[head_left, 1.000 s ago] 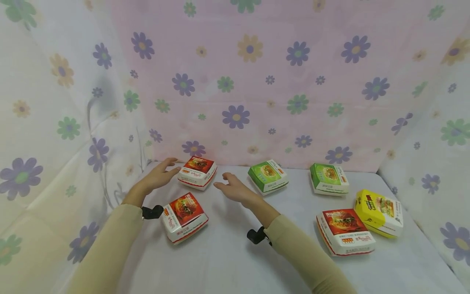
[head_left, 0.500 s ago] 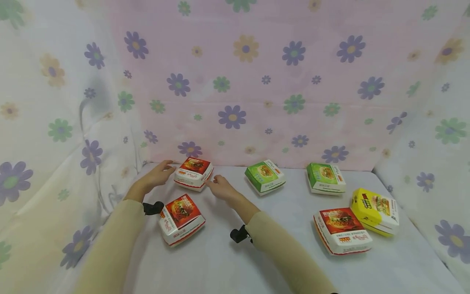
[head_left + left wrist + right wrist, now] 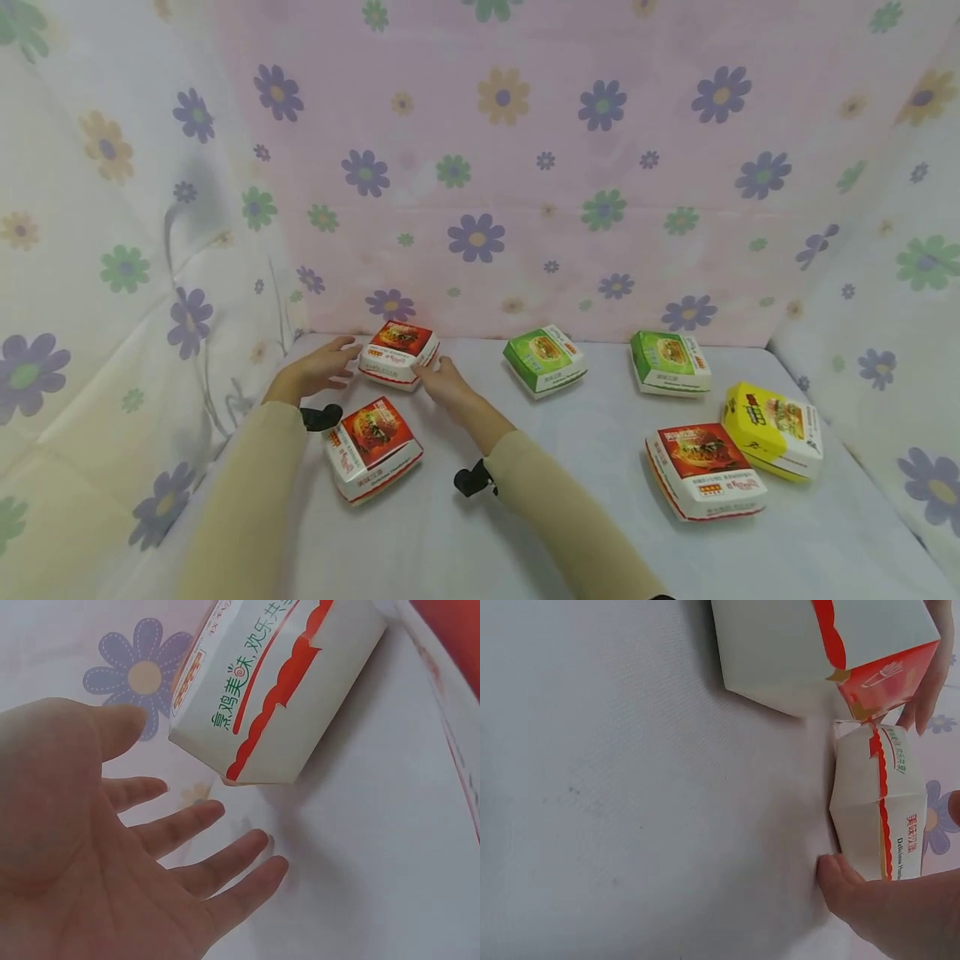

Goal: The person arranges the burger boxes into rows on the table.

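A red-and-white burger box (image 3: 399, 354) sits at the back left of the table, between my two hands. My left hand (image 3: 318, 372) is at its left side with fingers spread; the left wrist view shows a gap between these fingers and the box's white wall (image 3: 285, 712). On the other side, my right hand (image 3: 447, 390) has its fingertips right at the box's right wall. In the right wrist view, fingers (image 3: 838, 883) of that hand lie along the box's end. A second red-and-white burger box (image 3: 375, 448) rests closer to me, just beside the left wrist.
Two green-and-white burger boxes (image 3: 546, 360) (image 3: 670, 364) stand along the back. At the right, a yellow-and-white burger box (image 3: 772, 432) sits against another red-and-white one (image 3: 705, 471). Flowered cloth (image 3: 487, 167) encloses the white table (image 3: 555, 517) at the back and sides.
My right hand has moved left to the right side of the back-left red box. The left hand has stayed by the box's left side, its fingers now lower and more spread.
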Action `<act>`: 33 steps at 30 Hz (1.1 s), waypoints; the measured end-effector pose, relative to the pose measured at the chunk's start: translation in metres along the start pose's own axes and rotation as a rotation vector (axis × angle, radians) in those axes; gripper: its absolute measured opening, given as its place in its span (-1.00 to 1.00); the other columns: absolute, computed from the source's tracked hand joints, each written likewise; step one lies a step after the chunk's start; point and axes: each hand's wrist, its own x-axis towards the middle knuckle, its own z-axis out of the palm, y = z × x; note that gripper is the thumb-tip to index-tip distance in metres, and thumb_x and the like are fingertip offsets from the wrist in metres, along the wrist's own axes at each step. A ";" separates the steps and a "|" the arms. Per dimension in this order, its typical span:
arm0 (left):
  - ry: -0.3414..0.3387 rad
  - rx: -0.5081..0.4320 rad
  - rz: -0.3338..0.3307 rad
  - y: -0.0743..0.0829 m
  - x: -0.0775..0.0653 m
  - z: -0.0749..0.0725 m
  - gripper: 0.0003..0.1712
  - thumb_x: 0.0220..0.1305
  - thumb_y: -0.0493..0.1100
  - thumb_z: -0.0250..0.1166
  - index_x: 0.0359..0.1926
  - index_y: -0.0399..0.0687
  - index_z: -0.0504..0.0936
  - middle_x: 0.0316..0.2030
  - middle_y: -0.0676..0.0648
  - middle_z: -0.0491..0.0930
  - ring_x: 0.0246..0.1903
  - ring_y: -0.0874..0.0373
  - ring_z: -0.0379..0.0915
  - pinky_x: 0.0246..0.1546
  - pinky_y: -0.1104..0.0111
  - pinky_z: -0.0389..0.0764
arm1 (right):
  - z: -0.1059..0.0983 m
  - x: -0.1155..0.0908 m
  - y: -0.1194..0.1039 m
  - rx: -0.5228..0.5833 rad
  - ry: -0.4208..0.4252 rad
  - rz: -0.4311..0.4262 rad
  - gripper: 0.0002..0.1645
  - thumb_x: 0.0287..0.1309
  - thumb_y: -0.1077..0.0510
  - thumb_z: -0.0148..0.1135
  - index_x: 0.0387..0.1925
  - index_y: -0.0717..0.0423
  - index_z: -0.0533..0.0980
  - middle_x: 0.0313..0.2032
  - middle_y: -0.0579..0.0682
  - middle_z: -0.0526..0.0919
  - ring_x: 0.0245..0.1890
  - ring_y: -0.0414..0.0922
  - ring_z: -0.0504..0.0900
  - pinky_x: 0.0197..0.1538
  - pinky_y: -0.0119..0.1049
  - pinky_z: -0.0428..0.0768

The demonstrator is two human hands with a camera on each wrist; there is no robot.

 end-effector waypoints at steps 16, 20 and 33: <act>-0.030 -0.087 0.014 -0.003 0.012 0.004 -0.17 0.68 0.01 -0.18 0.60 -0.31 -0.39 0.56 -0.48 -0.26 0.52 -0.43 -0.19 0.47 -0.15 0.14 | 0.002 0.014 0.006 0.139 -0.016 -0.018 -0.04 0.42 -0.11 0.20 0.54 0.35 0.05 0.45 0.29 0.28 0.40 0.15 0.38 0.40 0.00 0.42; -0.038 -0.109 0.014 -0.005 0.016 0.004 -0.19 0.68 -0.01 -0.18 0.59 -0.35 -0.36 0.55 -0.49 -0.21 0.52 -0.41 -0.18 0.48 -0.14 0.13 | 0.004 0.014 0.005 0.121 -0.018 -0.016 -0.11 0.42 -0.12 0.20 0.50 0.33 0.15 0.41 0.25 0.36 0.39 0.14 0.39 0.39 0.01 0.43; -0.020 -0.119 0.016 -0.010 0.020 0.005 -0.22 0.68 0.03 -0.19 0.59 -0.40 -0.21 0.53 -0.45 -0.08 0.50 -0.33 -0.09 0.48 -0.10 0.14 | 0.011 0.017 0.003 0.037 0.015 -0.003 -0.23 0.45 -0.17 0.16 0.45 0.22 0.28 0.33 0.15 0.46 0.26 0.05 0.50 0.28 0.00 0.52</act>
